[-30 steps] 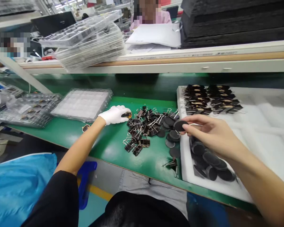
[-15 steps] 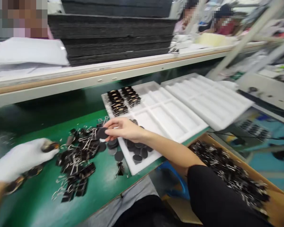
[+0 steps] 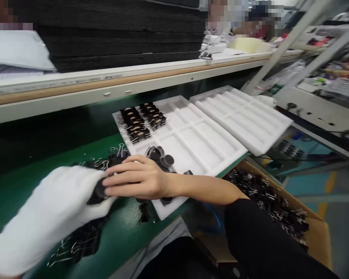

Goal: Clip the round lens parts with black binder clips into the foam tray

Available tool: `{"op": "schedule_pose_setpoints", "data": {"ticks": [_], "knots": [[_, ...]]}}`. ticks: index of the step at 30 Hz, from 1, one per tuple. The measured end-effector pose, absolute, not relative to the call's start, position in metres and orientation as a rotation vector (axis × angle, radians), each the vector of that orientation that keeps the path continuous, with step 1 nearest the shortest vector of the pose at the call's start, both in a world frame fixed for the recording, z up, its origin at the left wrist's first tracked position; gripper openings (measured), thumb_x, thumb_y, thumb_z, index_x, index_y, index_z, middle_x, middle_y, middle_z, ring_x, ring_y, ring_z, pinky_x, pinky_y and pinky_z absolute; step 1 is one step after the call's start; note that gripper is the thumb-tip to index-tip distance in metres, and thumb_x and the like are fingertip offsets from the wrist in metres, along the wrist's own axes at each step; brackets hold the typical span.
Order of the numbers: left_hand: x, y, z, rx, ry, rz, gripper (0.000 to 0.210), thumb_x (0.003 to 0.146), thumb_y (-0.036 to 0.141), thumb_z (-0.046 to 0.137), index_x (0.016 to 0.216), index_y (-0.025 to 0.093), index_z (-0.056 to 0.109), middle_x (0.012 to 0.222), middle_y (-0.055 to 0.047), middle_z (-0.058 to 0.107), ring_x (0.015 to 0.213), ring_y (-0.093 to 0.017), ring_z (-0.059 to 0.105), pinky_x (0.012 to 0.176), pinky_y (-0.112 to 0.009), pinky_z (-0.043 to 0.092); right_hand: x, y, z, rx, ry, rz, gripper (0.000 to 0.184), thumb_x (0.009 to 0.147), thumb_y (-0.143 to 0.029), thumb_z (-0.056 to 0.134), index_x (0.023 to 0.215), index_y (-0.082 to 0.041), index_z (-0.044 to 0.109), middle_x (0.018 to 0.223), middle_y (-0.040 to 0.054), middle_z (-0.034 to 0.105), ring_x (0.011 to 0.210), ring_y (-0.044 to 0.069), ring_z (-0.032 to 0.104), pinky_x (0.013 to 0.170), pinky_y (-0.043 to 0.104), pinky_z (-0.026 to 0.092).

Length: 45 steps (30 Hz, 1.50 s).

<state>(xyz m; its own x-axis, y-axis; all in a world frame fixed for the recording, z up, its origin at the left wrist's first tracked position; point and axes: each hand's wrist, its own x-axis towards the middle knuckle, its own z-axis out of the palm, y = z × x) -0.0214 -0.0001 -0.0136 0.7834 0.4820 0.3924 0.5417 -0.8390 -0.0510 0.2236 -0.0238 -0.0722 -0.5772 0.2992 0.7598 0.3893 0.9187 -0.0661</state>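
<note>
My left hand (image 3: 62,197), in a white glove, is closed around a dark round piece with a black disc (image 3: 100,188) on its face. My bare right hand (image 3: 139,178) meets it there, its fingertips pressed on the disc's edge; the thumb is hidden. Under and around both hands lie black binder clips (image 3: 85,238) with silver wire handles, partly covered by the glove. One binder clip (image 3: 144,212) sits apart near the table edge. More black discs (image 3: 168,160) are heaped on the corner of the white foam tray (image 3: 180,149), partly behind my right wrist.
Clipped pieces (image 3: 134,124) fill two far-left compartments of that tray. A second white tray (image 3: 241,116) adjoins it on the right. A cardboard box (image 3: 317,232) of binder clips stands lower right. Above the green table (image 3: 119,236) runs a shelf edge (image 3: 84,91) bearing black sheets (image 3: 122,38).
My left hand has moved right with the round piece. My right hand has brought a black disc left and down to it, so both hands now meet. The view has shifted slightly.
</note>
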Motion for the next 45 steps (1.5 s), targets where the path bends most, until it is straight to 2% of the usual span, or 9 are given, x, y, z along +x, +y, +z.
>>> {"op": "schedule_pose_setpoints", "data": {"ticks": [7, 12, 15, 19, 26, 32, 37, 41, 45], "knots": [[-0.008, -0.009, -0.011, -2.62, -0.727, -0.496, 0.016, 0.087, 0.033, 0.063, 0.084, 0.018, 0.066, 0.074, -0.007, 0.067, 0.067, -0.025, 0.064, 0.067, -0.039, 0.046, 0.223, -0.038, -0.062, -0.497, -2.056, 0.053, 0.026, 0.091, -0.01, 0.065, 0.115, -0.017, 0.073, 0.125, 0.0148, 0.075, 0.126, 0.028, 0.068, 0.101, 0.046, 0.058], [-0.006, -0.014, -0.015, -2.658, -0.724, -0.574, 0.02, 0.092, 0.034, 0.063, 0.091, 0.015, 0.069, 0.081, -0.009, 0.071, 0.076, -0.026, 0.068, 0.071, -0.039, 0.046, 0.216, -0.042, -0.061, -0.859, -1.667, 1.117, 0.053, 0.089, -0.026, 0.076, 0.14, -0.019, 0.061, 0.122, 0.014, 0.073, 0.099, 0.021, 0.076, 0.083, 0.036, 0.066], [-0.005, -0.012, -0.016, -2.768, -0.746, -0.461, 0.028, 0.098, 0.039, 0.06, 0.107, 0.013, 0.069, 0.094, -0.011, 0.075, 0.087, -0.028, 0.071, 0.075, -0.04, 0.046, 0.217, -0.038, -0.064, -0.984, -1.422, 1.619, 0.039, 0.087, -0.03, 0.079, 0.123, -0.017, 0.071, 0.099, 0.0074, 0.079, 0.084, 0.017, 0.076, 0.082, 0.033, 0.065], [-0.01, -0.007, -0.018, -2.993, -1.089, -0.416, 0.05, 0.103, 0.051, 0.056, 0.139, 0.017, 0.057, 0.11, -0.009, 0.076, 0.098, -0.025, 0.072, 0.082, -0.036, 0.047, 0.221, -0.034, -0.063, -1.033, -1.325, 1.613, 0.031, 0.083, -0.029, 0.084, 0.111, -0.018, 0.076, 0.098, 0.0058, 0.08, 0.082, 0.016, 0.075, 0.084, 0.032, 0.064], [-0.002, -0.01, -0.032, -3.209, -1.551, -0.47, 0.043, 0.099, 0.053, 0.056, 0.071, 0.02, 0.051, 0.06, 0.005, 0.05, 0.054, -0.011, 0.046, 0.055, -0.029, 0.024, 0.227, -0.039, -0.064, -0.978, -1.439, 1.553, 0.031, 0.086, -0.03, 0.085, 0.115, -0.023, 0.075, 0.115, 0.0064, 0.078, 0.098, 0.019, 0.076, 0.093, 0.034, 0.064], [0.004, -0.023, -0.034, -3.207, -1.419, -0.494, 0.055, 0.103, 0.053, 0.049, 0.06, 0.02, 0.044, 0.05, 0.004, 0.04, 0.046, -0.01, 0.036, 0.052, -0.03, 0.02, 0.229, -0.034, -0.062, -1.065, -1.312, 1.581, 0.024, 0.079, -0.036, 0.091, 0.095, -0.023, 0.08, 0.091, 0.0036, 0.078, 0.068, 0.015, 0.07, 0.065, 0.03, 0.063], [0.017, -0.068, -0.051, -2.981, -0.905, -0.265, 0.061, 0.103, 0.063, 0.043, 0.062, 0.019, 0.056, 0.048, -0.004, 0.051, 0.042, -0.019, 0.05, 0.051, -0.032, 0.023, 0.231, -0.029, -0.062, -1.131, -1.177, 1.502, 0.031, 0.075, -0.044, 0.093, 0.093, -0.023, 0.079, 0.089, 0.0035, 0.076, 0.074, 0.016, 0.069, 0.064, 0.029, 0.06], [0.025, -0.099, -0.073, -2.96, -0.761, -0.07, 0.028, 0.091, 0.029, 0.065, 0.067, 0.018, 0.057, 0.056, -0.007, 0.058, 0.047, -0.023, 0.057, 0.051, -0.035, 0.034, 0.23, -0.028, -0.062, -1.135, -1.17, 1.532, 0.03, 0.075, -0.043, 0.092, 0.093, -0.024, 0.077, 0.088, 0.0027, 0.075, 0.077, 0.016, 0.068, 0.066, 0.028, 0.058], [0.021, -0.09, -0.069, -2.945, -0.802, 0.008, 0.022, 0.071, -0.002, 0.058, 0.065, 0.018, 0.052, 0.054, -0.006, 0.057, 0.046, -0.023, 0.058, 0.05, -0.034, 0.033, 0.23, -0.029, -0.058, -1.133, -1.22, 1.523, 0.033, 0.074, -0.049, 0.092, 0.091, -0.026, 0.075, 0.086, 0.0026, 0.074, 0.074, 0.017, 0.067, 0.066, 0.032, 0.058]]}}
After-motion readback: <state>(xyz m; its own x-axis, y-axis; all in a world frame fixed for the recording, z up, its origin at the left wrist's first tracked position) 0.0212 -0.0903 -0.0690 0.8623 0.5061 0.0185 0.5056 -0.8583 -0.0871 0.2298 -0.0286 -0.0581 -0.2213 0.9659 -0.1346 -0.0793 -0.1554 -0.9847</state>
